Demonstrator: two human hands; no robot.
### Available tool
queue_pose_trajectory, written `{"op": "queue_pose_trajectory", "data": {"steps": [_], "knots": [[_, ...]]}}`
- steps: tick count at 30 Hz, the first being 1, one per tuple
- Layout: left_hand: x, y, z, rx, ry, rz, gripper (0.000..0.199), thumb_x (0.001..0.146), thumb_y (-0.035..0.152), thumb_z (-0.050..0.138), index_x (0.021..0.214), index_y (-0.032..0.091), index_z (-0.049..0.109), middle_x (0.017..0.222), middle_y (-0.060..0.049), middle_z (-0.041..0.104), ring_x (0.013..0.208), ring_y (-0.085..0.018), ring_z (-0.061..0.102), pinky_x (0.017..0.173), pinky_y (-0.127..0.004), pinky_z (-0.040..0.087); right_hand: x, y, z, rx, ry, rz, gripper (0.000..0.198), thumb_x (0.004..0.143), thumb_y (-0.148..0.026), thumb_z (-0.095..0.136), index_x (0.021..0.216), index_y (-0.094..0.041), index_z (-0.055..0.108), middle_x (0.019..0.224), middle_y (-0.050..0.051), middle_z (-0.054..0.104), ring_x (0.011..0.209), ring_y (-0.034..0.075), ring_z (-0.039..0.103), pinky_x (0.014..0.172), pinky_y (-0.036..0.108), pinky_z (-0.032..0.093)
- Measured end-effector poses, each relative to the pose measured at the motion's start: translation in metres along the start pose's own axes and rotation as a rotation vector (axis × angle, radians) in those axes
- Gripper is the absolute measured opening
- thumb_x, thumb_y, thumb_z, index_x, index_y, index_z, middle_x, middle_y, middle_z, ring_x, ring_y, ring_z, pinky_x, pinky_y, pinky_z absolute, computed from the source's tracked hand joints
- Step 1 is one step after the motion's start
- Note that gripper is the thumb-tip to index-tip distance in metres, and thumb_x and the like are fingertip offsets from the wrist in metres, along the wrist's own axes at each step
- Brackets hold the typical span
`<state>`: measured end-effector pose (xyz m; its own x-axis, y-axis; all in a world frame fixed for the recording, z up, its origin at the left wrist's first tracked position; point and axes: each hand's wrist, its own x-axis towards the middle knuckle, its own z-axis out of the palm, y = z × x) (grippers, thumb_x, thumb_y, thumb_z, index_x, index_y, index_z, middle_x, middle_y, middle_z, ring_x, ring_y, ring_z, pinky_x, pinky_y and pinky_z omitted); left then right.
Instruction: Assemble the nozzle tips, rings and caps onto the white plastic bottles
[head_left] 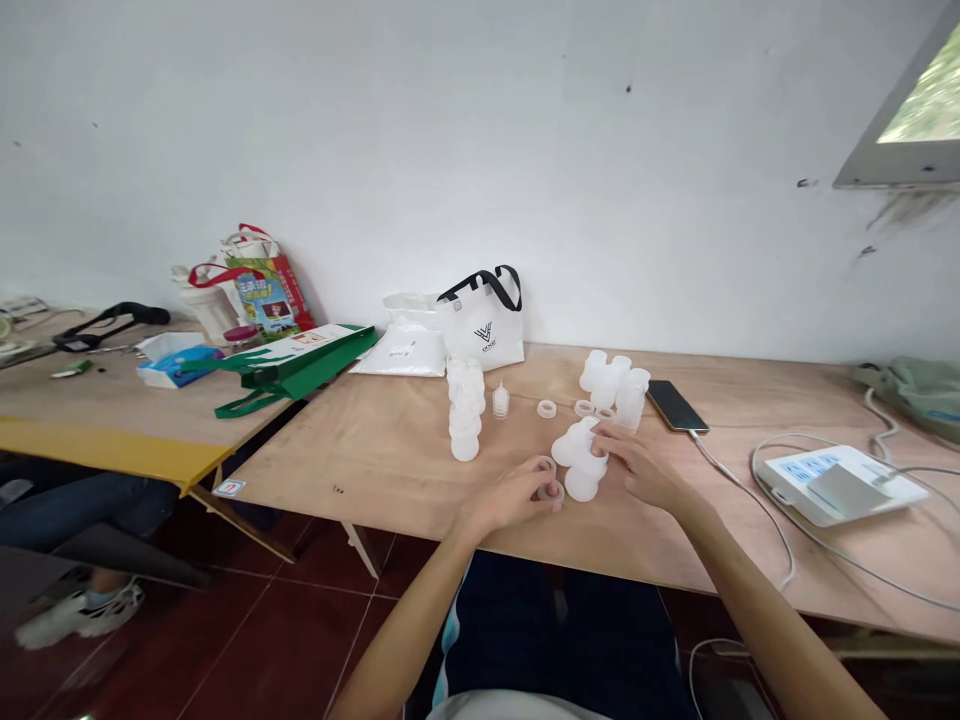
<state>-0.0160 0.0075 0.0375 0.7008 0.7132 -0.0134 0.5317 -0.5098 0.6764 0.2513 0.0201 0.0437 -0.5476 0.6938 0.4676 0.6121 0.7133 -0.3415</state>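
Note:
My left hand (517,495) is near the table's front edge, fingers curled around a small white plastic ring (553,492). Another ring seems to lie against it, partly hidden by my fingers. To the right, my right hand (641,465) reaches over a group of frosted white plastic cups (581,485), fingers extended and fingertips touching the nearest ones. Behind them more white rings (547,409) lie flat. A second cluster of frosted cups (604,375) stands farther back. On the left are a row of stacked frosted cups (465,410) and a small clear nozzle-tipped piece (501,400).
A white tote bag (484,330) and a white plastic packet (405,348) rest against the wall. At right are a phone (676,406) on a cable and a white power strip (840,485). A green bag (300,375) bridges the left table, where a tissue pack (176,362) lies.

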Motion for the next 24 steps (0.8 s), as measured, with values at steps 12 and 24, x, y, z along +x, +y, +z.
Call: {"op": "queue_pose_trajectory", "data": {"steps": [12, 24], "knots": [[0.038, -0.006, -0.007, 0.118, -0.069, 0.125, 0.009, 0.093, 0.029, 0.060, 0.095, 0.021, 0.065, 0.117, -0.004, 0.058, 0.086, -0.015, 0.063, 0.078, -0.029, 0.050, -0.012, -0.005, -0.003, -0.133, 0.026, 0.034, 0.031, 0.073, 0.003, 0.047, 0.087, -0.024, 0.053, 0.116, 0.008, 0.060, 0.083, 0.019, 0.060, 0.071, 0.029, 0.049], [0.025, 0.009, -0.024, 0.237, 0.370, -0.035, 0.027, 0.101, 0.044, 0.046, 0.116, 0.026, 0.061, 0.142, -0.006, 0.051, 0.103, -0.022, 0.067, 0.088, -0.039, 0.056, -0.019, -0.015, 0.009, 0.043, 0.314, 0.098, 0.037, 0.076, 0.003, 0.040, 0.096, -0.025, 0.052, 0.131, 0.011, 0.054, 0.085, 0.019, 0.064, 0.075, 0.034, 0.053]]}}
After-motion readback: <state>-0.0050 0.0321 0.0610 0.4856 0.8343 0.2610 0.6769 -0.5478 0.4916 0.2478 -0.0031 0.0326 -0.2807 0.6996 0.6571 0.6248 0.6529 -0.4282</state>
